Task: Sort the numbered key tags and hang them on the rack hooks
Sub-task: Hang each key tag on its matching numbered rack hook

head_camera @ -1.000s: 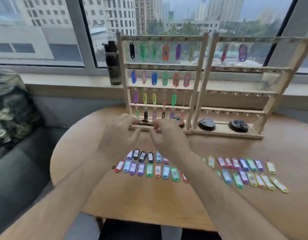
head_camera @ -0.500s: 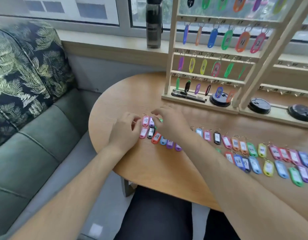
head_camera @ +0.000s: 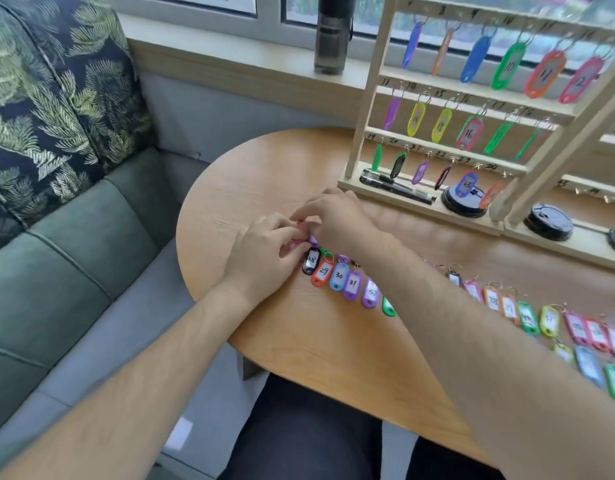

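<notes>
Head view: the pale wooden hook rack [head_camera: 365, 98] carries coloured tags up to about number 24. Many numbered plastic key tags [head_camera: 339, 277], from 28 upward, lie in rows on the round wooden bench [head_camera: 257, 168]. The left hand [head_camera: 264, 259] pinches a small pink tag [head_camera: 295, 243] in its fingers at the row's left end. The right hand [head_camera: 335, 223] meets it there, its grip hidden. More than half seems left.

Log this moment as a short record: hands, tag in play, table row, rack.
left hand: fingers pinch a pink tag
right hand: fingers at the same tag, grip hidden
tags on table: black tag 28, red tag 29, blue tag 30, purple tag 31, side by side
rack: coloured tags hang on its left section
pen: lies on the rack base
</notes>
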